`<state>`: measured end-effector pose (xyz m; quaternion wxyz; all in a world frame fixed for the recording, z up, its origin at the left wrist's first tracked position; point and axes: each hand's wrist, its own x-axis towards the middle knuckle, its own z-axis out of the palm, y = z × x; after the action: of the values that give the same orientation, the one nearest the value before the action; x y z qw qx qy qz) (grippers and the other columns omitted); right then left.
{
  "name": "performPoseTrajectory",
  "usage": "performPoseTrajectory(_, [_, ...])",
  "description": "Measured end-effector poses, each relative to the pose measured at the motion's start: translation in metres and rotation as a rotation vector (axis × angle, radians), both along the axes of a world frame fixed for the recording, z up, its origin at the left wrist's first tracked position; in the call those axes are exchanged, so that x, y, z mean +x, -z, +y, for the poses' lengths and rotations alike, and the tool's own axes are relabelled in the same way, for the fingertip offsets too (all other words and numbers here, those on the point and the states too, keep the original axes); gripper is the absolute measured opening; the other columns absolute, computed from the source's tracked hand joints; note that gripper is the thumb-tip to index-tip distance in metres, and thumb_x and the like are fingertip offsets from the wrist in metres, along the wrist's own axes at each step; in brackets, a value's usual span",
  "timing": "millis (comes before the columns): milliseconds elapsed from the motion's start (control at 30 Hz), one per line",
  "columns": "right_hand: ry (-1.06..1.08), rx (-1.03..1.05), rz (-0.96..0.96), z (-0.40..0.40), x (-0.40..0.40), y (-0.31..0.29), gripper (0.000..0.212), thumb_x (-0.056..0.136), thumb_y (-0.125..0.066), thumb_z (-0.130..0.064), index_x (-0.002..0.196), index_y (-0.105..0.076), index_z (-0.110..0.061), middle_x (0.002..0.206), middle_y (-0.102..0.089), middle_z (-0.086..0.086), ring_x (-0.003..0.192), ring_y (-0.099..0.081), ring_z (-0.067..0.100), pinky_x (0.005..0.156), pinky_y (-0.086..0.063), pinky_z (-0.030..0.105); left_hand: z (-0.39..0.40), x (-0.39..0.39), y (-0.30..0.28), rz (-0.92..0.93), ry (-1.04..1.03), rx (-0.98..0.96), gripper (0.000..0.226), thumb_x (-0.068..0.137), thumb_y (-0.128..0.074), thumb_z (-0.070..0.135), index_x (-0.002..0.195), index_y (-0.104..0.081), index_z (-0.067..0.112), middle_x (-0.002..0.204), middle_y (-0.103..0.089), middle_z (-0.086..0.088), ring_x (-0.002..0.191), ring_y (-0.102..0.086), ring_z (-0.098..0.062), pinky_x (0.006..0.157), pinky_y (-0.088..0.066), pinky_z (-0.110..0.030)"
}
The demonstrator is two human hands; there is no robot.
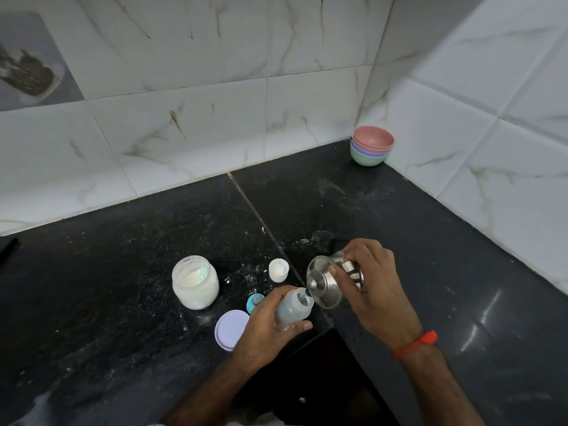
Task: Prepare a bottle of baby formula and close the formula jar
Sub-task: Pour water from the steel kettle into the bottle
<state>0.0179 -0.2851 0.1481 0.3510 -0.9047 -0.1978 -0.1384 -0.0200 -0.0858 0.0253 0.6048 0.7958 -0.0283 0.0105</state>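
My left hand (264, 324) grips a clear baby bottle (294, 307), tilted with its open mouth up and to the right. My right hand (368, 284) holds a lidded steel jug (326, 281) tipped over, its spout at the bottle's mouth. The open formula jar (195, 282) stands to the left with white powder and a pale scoop inside. Its lilac lid (230, 329) lies flat on the counter beside my left hand. A blue teat ring (254, 302) sits between jar and bottle. A small white cap (278, 270) stands behind the bottle.
The black stone counter (123, 287) is dusted with spilled powder near the jar. A stack of coloured bowls (372, 145) sits in the far corner against the tiled walls. The counter's inner edge drops away below my hands.
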Motion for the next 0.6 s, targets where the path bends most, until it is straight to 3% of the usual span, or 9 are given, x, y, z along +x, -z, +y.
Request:
performPoseTrajectory(300, [-0.001,0.001,-0.023,-0.002,-0.001,-0.012,0.014,0.093,-0.054,-0.045,0.094,-0.047,-0.032,0.111,-0.056,-0.004,0.104,-0.053,0.028,0.093,-0.027,0.0,0.004,0.0,0.01,0.022,0.01,0.012,0.061,0.076,-0.091,0.041,0.128,-0.06,0.036,0.128,-0.066,0.022,0.123,-0.062,-0.008,0.098,-0.051,-0.019])
performPoseTrajectory(433, [0.012,-0.021,-0.039,-0.005,-0.001,-0.017,0.015,0.094,-0.059,-0.039,0.094,-0.054,-0.026,0.112,-0.056,-0.003,0.103,-0.052,0.027,0.093,-0.028,0.002,0.005,-0.001,0.01,0.021,0.011,0.035,0.059,0.075,-0.091,0.043,0.125,-0.058,0.044,0.127,-0.064,0.027,0.122,-0.06,-0.006,0.095,-0.049,-0.013])
performPoseTrajectory(600, [0.024,-0.029,-0.043,-0.007,-0.003,-0.024,0.018,0.094,-0.061,-0.04,0.094,-0.056,-0.023,0.113,-0.056,-0.003,0.103,-0.052,0.027,0.094,-0.028,0.003,0.005,-0.001,0.013,0.032,0.015,0.04,0.059,0.075,-0.09,0.047,0.122,-0.056,0.052,0.126,-0.063,0.028,0.121,-0.061,-0.008,0.096,-0.053,-0.021])
